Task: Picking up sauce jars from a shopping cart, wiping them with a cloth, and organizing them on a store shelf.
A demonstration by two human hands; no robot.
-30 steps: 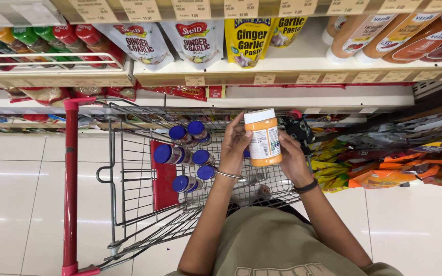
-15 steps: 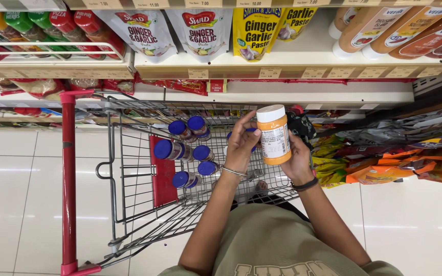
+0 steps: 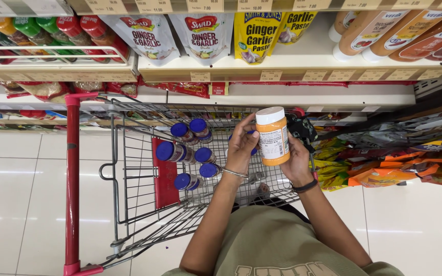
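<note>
Both hands, left hand (image 3: 242, 145) and right hand (image 3: 296, 159), were closed around an orange jar (image 3: 272, 136) above the cart (image 3: 129, 168); it looked rigid, probably light plastic, best gripped mid-body.

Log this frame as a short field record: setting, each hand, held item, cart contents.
setting: shop aisle, shelves of pouches and bottles
left hand: fingers on the jar's left side
right hand: cradles the jar from the right
jar: orange, white cap, upright, label toward camera
cart: wire, red handle
cart contents: several blue-lidded jars
</note>
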